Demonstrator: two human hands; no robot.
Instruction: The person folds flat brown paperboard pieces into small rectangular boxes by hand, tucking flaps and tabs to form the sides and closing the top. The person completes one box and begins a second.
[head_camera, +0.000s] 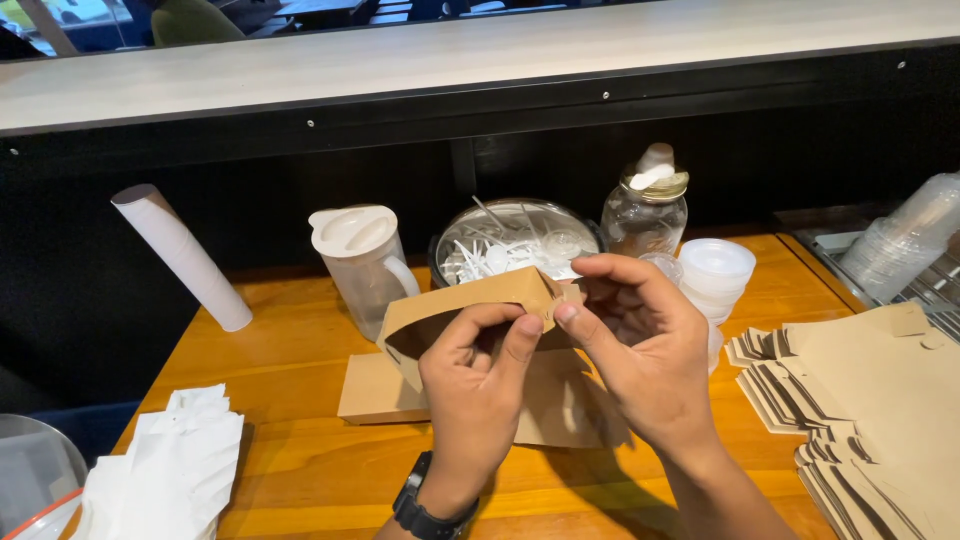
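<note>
Your left hand (478, 375) and right hand (640, 350) both pinch a matte brown cardboard sleeve (470, 310), bent into a loop, above the wooden table (290, 400). Behind the sleeve: frosted plastic pitcher (360, 262), bowl of white cutlery (510, 245). Right of it: flat cardboard blanks (860, 400).

Count: two hands, left hand (478, 375) and right hand (640, 345), on one folded brown cardboard piece (470, 305), with one flat cardboard sheet (385, 390) lying under it. One lidded plastic jug (360, 262), one glass jar (645, 212), one bowl of white plastic cutlery (510, 245) (pieces too tangled to count), one white tube (182, 255), one wristwatch (425, 515). One stack each of white lids (715, 272), clear cups (905, 240), white bags (175, 470) and flat cardboard blanks (870, 400); pieces per stack not countable.
</note>
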